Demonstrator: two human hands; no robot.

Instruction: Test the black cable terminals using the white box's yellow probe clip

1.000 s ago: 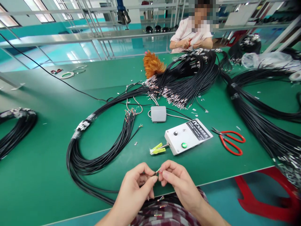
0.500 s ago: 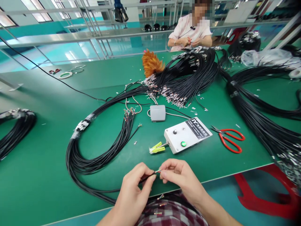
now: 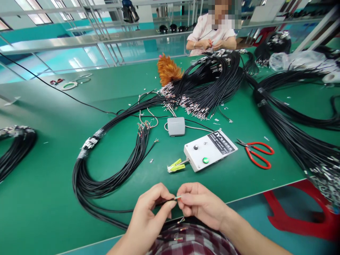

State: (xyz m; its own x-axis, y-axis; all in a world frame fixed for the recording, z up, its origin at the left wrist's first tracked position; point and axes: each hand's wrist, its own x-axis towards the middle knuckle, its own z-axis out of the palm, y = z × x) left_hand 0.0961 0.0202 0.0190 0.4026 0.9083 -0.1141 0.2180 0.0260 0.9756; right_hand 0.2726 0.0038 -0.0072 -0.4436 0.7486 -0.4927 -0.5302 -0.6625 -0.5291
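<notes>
Near the table's front edge, my left hand (image 3: 152, 210) pinches a black cable (image 3: 165, 203) close to its stripped end. Thin coloured inner wires (image 3: 177, 198) stick out of that end, and the thumb and fingers of my right hand (image 3: 198, 202) are closed on them. Beyond my hands lies a white box (image 3: 209, 150) with a knob, a green button and a yellow-green clip (image 3: 176, 166) on its shaft. A bundle of black cables (image 3: 89, 184) curves in from the left toward my left hand. More stripped cable ends (image 3: 181, 229) rest over my lap.
Red-handled cutters (image 3: 257, 154) lie right of the box. Behind it are a grey pedal-like block (image 3: 176, 126), a large pile of black cables (image 3: 212, 85) and an orange feather duster (image 3: 168, 69). A co-worker (image 3: 212, 33) sits across the table. A red stool (image 3: 300, 212) stands below the right edge.
My right hand's fingers have closed further over the inner wires, which now lie closer together. The whole view has shifted slightly. My left hand keeps its pinch on the cable.
</notes>
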